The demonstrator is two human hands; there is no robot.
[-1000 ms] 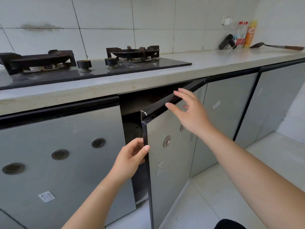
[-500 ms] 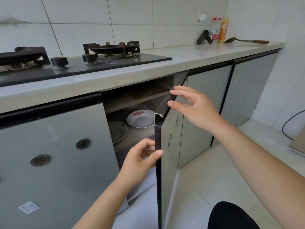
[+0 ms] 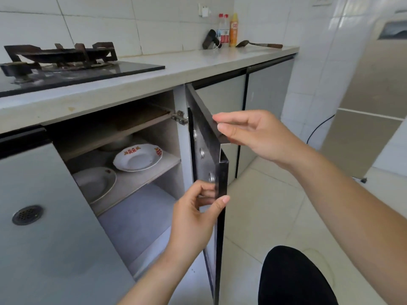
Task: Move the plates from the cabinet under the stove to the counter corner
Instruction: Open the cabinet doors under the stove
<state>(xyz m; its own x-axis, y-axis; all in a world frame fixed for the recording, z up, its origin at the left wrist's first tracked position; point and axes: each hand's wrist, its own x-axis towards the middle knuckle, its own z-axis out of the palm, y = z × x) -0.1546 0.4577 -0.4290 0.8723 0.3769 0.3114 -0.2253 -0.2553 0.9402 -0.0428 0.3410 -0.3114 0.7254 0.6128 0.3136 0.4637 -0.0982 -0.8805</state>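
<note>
The cabinet door (image 3: 208,137) under the stove stands wide open. My left hand (image 3: 196,216) grips its vertical free edge partway down, thumb on the outside. My right hand (image 3: 253,133) holds the door's top edge with the fingers curled over it. Inside, on the middle shelf (image 3: 141,181), lie two white plates. One plate (image 3: 138,158) with red marks on its rim sits to the right. A plainer plate (image 3: 94,183) sits at the left, partly hidden by the closed neighbouring door. A metal bowl (image 3: 116,143) shows behind them in shadow.
The gas stove (image 3: 66,60) sits on the counter (image 3: 176,71) above the cabinet. At the far counter corner stand bottles (image 3: 229,29), a dark object (image 3: 210,41) and a spatula (image 3: 259,44). A closed door (image 3: 44,227) is on the left. A black cable (image 3: 319,128) hangs on the right.
The door has swung from slightly ajar to wide open, with both hands staying on its edges. The plates have come into full view. The camera has moved right and closer.
</note>
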